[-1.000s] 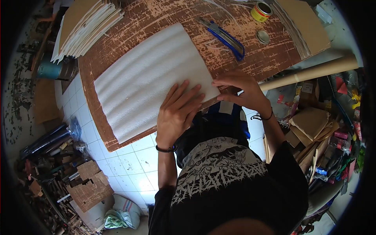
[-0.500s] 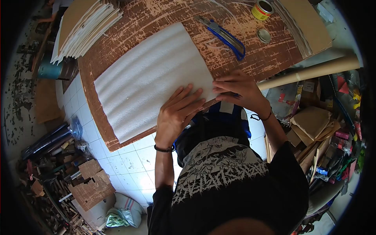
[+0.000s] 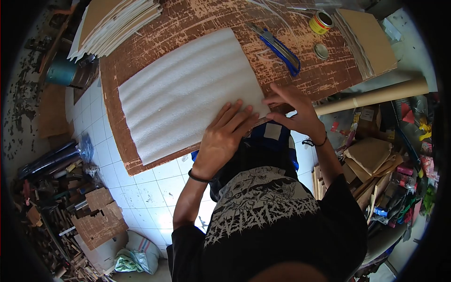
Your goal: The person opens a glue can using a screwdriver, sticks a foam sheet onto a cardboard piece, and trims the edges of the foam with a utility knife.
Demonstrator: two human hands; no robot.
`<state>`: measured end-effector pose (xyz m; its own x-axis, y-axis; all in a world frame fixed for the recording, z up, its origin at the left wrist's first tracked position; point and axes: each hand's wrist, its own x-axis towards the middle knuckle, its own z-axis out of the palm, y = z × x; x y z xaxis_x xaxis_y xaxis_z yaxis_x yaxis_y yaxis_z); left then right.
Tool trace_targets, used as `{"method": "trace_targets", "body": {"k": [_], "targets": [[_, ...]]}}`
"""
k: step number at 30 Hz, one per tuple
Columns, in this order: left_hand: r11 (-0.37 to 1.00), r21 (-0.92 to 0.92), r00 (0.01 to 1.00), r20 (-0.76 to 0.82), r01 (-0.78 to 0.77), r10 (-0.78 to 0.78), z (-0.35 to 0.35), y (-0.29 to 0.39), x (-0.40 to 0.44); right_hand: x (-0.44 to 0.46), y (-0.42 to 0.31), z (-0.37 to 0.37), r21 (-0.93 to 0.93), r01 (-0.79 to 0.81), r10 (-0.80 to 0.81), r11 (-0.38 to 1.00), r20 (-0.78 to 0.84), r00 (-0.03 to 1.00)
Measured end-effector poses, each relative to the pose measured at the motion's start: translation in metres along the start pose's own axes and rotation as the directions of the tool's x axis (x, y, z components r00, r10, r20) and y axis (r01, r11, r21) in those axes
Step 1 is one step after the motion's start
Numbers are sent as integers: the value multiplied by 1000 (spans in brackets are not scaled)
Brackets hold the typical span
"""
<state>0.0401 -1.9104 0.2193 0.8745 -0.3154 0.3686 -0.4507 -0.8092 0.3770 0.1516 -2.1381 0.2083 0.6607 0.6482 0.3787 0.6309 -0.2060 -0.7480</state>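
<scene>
A white foam sheet (image 3: 188, 89) with a wavy surface lies on the scratched brown work board (image 3: 110, 113). My left hand (image 3: 223, 134) rests flat on its near edge, fingers stretched out and slightly spread. At the sheet's right corner is my right hand (image 3: 298, 113). Its thumb and fingers are apart around that corner, and I see nothing gripped between them. Beyond the sheet lies a blue utility knife (image 3: 279, 50) with its blade end pointing away from me. A small yellow tin (image 3: 321, 22) stands open farther back, its round lid (image 3: 321, 51) lying beside it.
Stacked cardboard sheets (image 3: 117, 28) sit at the board's far left. More cardboard (image 3: 371, 42) lies at the far right. A long cardboard tube (image 3: 376, 96) juts out past the right edge. Scrap pieces (image 3: 101, 218) and a white sack (image 3: 138, 254) are on the floor at left.
My right hand's index finger has lifted and its fingers have spread at the sheet's corner. My left hand stays flat on the foam. The whole view has shifted slightly.
</scene>
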Motion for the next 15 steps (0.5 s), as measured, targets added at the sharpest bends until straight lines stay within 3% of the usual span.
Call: {"method": "trace_targets", "body": {"k": [2,5,8,15], "targets": [[1000,-19,1000,-13,6,-6,1,-1,-1,6,-14,7,254,-292,305,922,-11,952],[999,-47,1000,-11,16,-17,-2,0,1,11,-3,16,48,-191,195,980,-109,975],[998,-59,999,-25,26,-27,0,0,1,15,-6,15,-110,-172,164,979,-72,984],[998,-57,1000,23,21,-19,-2,-4,6,16,-9,12,8,-285,285,959,-33,958]]}}
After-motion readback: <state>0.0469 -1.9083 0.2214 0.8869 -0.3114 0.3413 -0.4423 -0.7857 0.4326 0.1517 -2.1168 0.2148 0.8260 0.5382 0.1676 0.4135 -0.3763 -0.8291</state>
